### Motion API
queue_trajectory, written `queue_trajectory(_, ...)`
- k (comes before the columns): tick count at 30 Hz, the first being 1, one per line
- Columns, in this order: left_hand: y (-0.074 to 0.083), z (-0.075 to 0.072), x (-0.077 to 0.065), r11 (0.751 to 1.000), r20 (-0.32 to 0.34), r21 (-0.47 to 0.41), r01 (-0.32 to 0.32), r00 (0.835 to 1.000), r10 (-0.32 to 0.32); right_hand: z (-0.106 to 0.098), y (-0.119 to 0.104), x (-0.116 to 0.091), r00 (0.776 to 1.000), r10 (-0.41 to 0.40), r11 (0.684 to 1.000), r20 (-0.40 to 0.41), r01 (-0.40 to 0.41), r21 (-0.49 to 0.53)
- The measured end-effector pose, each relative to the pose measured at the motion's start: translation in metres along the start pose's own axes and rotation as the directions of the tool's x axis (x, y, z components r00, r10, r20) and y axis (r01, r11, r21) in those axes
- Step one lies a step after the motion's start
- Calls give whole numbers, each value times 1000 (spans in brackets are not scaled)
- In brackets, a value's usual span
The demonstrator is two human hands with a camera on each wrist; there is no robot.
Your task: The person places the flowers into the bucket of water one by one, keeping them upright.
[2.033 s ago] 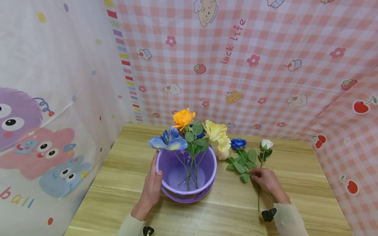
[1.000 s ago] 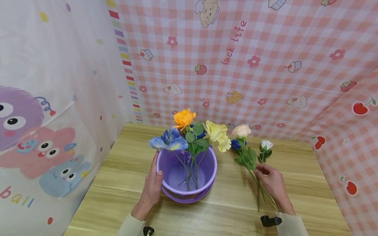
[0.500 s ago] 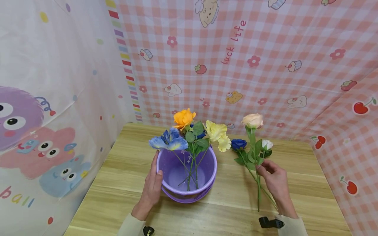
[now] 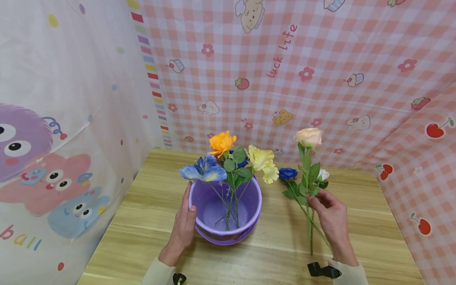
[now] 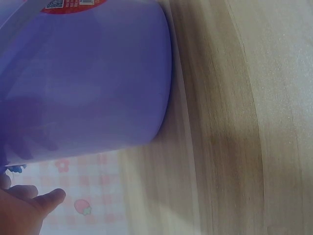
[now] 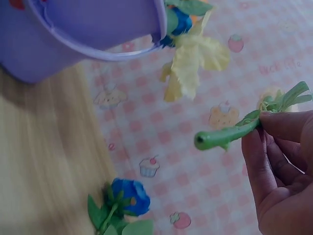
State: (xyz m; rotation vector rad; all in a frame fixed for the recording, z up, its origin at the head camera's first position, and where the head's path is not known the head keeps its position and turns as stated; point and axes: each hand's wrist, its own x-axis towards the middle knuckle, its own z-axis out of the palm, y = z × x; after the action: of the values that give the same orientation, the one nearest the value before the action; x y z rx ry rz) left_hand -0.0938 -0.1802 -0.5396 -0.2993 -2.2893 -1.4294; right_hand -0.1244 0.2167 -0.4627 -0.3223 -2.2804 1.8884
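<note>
My right hand (image 4: 329, 211) pinches the green stem of a pale peach rose (image 4: 309, 137) between thumb and fingers; the bloom stands upright above it. In the right wrist view the cut end of the rose stem (image 6: 210, 139) juts out from the fingertips toward the camera. My left hand (image 4: 184, 226) rests with extended fingers along the left outer side of a purple bucket (image 4: 228, 238), its fingertips at the rim. Inside the bucket lean an orange rose (image 4: 222, 143), a blue iris-like flower (image 4: 204, 169) and a yellow flower (image 4: 261, 158), with green leaves and bare stems.
On the wooden table (image 4: 278, 253) right of the bucket lie a blue rose (image 4: 287, 174) and a white rose (image 4: 323, 175), partly hidden behind the held stem. A pink checked cloth (image 4: 285, 95) hangs behind, and a white printed cloth (image 4: 89, 79) at left.
My right hand has picked the peach rose out from beside the bucket, swung it rightward and raised it upright off the table. The left hand and bucket have stayed put.
</note>
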Motion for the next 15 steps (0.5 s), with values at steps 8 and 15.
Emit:
queue_trajectory(8, 0, 0, 0, 1000, 3, 5, 12, 1000, -12, 11, -15, -7, 999, -43, 997, -31, 45, 64)
queue_trajectory(15, 1, 0, 0, 1000, 3, 3, 18, 1000, -18, 22, -27, -13, 989, -137, 981, -50, 142, 135)
